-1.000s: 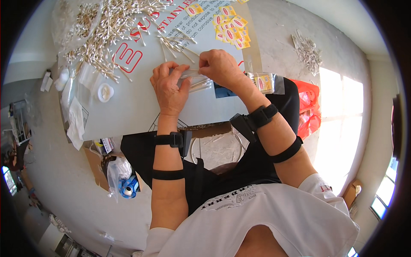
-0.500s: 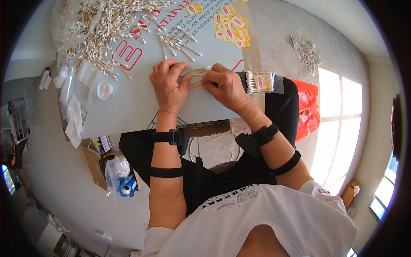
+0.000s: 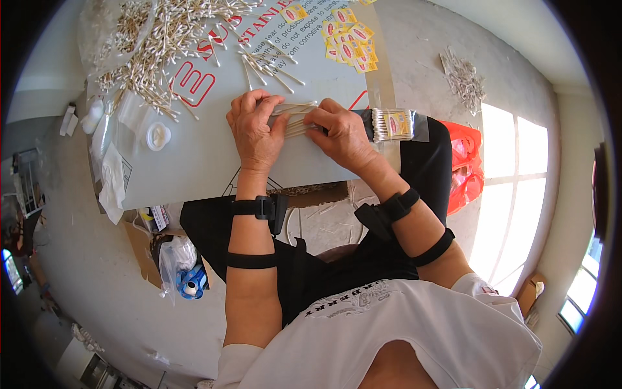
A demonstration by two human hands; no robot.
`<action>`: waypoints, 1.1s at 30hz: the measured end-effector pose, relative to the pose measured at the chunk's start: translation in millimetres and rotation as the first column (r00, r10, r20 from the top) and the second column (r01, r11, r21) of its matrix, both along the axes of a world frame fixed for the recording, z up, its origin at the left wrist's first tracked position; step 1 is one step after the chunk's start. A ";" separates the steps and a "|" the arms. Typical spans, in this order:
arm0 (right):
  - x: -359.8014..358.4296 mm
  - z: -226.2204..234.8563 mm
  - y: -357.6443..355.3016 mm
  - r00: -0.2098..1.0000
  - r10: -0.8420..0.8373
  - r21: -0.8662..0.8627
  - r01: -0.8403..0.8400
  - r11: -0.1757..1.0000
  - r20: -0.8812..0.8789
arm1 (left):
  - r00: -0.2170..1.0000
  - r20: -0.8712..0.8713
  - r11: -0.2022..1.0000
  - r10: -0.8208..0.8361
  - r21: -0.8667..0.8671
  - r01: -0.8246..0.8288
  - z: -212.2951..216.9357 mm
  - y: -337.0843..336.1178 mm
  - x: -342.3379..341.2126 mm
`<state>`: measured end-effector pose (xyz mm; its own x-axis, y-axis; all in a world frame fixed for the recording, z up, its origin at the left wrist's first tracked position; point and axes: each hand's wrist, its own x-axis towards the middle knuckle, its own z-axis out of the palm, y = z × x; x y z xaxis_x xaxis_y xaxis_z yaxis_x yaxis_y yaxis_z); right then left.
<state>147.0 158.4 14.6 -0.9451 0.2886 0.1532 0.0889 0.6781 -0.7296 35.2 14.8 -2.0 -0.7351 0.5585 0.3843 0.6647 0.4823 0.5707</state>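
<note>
Several cotton swabs [image 3: 297,123] lie side by side on the grey table sheet, bridging the space between my hands. The fingers of my left hand [image 3: 254,129] are curled round their left ends. Thumb and bent fingers of my right hand [image 3: 341,133] close on their right ends. Some of the swab ends are hidden under my fingers. Just right of my right hand, a flat clear pack of cotton swabs [image 3: 382,124] with a yellow label lies at the table's edge. A few loose swabs [image 3: 262,63] are scattered beyond my left hand.
A large heap of cotton swabs [image 3: 152,55] spills from a clear bag at the far left. Yellow-and-white labels [image 3: 350,44] are piled at the far right. A small round white tub [image 3: 157,136] stands left. Red bags [image 3: 463,165] sit beyond my knee; an open carton [image 3: 146,256] is below.
My right hand has shifted very slightly, its fingers still at the swabs' right ends. My left hand stays in place.
</note>
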 end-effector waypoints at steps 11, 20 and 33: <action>0.6 3.5 -0.8 1.000 -0.006 -0.023 0.006 1.000 0.004 | 1.000 -0.007 1.000 -0.002 0.001 0.002 0.8 0.3 -0.3; 1.5 2.1 -2.3 1.000 0.002 0.043 -0.001 0.999 -0.013 | 1.000 0.014 1.000 0.002 0.018 -0.002 0.5 0.8 0.0; -63.7 -0.5 7.6 0.985 -0.148 0.175 0.161 0.971 -0.087 | 0.999 0.026 0.998 -0.027 0.055 0.026 0.8 1.8 -0.1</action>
